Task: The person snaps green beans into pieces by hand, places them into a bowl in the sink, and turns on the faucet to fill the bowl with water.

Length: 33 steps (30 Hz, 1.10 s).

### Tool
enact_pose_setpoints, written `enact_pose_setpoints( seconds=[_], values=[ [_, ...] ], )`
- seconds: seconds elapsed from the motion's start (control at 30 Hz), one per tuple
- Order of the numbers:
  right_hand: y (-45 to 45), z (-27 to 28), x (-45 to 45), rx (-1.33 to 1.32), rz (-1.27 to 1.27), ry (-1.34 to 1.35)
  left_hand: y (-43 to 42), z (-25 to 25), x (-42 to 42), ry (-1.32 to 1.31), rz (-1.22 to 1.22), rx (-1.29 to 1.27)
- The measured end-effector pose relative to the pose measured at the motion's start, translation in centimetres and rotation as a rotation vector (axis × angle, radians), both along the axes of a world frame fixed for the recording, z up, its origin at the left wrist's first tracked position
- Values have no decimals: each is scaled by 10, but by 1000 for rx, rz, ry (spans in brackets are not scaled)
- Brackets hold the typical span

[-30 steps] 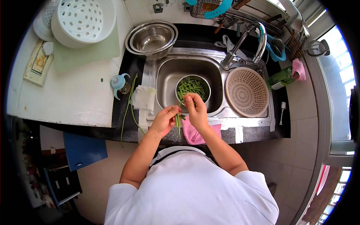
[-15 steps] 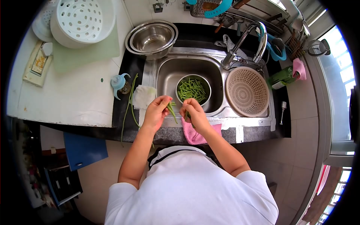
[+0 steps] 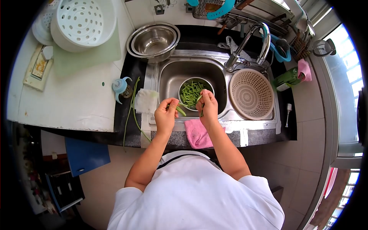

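Observation:
My left hand (image 3: 166,114) is closed on green bean pieces (image 3: 181,110), whose ends stick out to the right over the sink's front rim. My right hand (image 3: 207,106) pinches a short bit of green bean at the bowl's front right edge. Beyond both hands, a steel bowl (image 3: 213,89) stands in the sink (image 3: 169,73) and holds many cut green beans (image 3: 191,92). Long uncut beans (image 3: 133,111) lie on the dark counter to the left, beside a white cloth (image 3: 147,100). A pink cloth (image 3: 197,134) hangs over the front edge.
Right of the sink bowl sits a beige colander (image 3: 252,94), with the faucet (image 3: 245,44) behind it. Nested steel bowls (image 3: 153,41) stand at the back left. A blue-lidded bottle (image 3: 122,87) and white strainer pot (image 3: 82,25) are left; a green bottle (image 3: 285,79) is right.
My right hand has moved forward and right to the bowl's edge, with bean in its fingers. My left hand has shifted slightly right, still holding beans. The view has shifted slightly.

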State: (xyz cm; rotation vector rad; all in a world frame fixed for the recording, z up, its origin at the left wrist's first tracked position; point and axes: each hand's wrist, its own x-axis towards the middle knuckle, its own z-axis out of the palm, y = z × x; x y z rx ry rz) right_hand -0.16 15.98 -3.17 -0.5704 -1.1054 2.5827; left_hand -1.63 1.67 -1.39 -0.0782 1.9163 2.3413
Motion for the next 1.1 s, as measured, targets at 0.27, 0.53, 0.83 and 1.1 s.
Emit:
enact_pose_setpoints(
  seconds=[0.27,0.53,0.83,1.1],
  values=[
    [65,-69,-67,831,-68,-160,37,-35,-65,-83,-202,-2],
    [80,-96,4,923,106,-341,-63,-87,-87,313,133,-767],
    [41,-79,32,723,360,-332,-151,-100,-78,-9,198,-1577],
    [0,-46,14,907,324,-132,-148,-76,-55,158,307,-857]
  ],
)
